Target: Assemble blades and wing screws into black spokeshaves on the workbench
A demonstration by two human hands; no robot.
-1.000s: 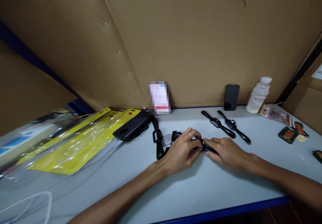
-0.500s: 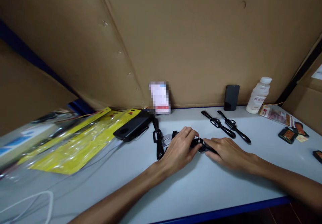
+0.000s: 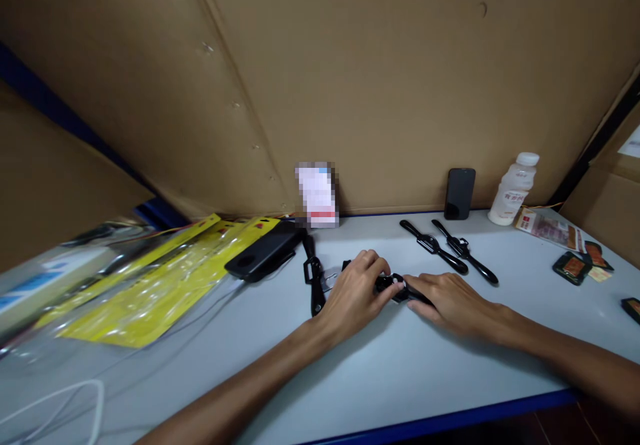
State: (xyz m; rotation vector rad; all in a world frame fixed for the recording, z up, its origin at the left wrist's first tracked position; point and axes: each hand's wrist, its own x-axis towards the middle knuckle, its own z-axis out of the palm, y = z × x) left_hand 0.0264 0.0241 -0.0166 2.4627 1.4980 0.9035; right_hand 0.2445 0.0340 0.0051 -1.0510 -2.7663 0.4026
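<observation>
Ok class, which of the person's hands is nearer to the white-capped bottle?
Right: the right hand is in front of the bottle, leftward; the left hand is farther left, at the held black tool.

Counted one bottle (image 3: 511, 195). Black tools (image 3: 434, 245) numbered four: two lay left of the bottle, a held tool (image 3: 414, 294) further left and nearer, an outer tool (image 3: 317, 296) well left. Two hands, left hand (image 3: 355, 292) and right hand (image 3: 450, 302), showed nearer than the bottle. One phone (image 3: 460, 194) stood just left of it. Orange packs (image 3: 571, 268) came to three, right of it. Yellow packs (image 3: 130, 328), far left, made at least two; overlap hid the total.
</observation>
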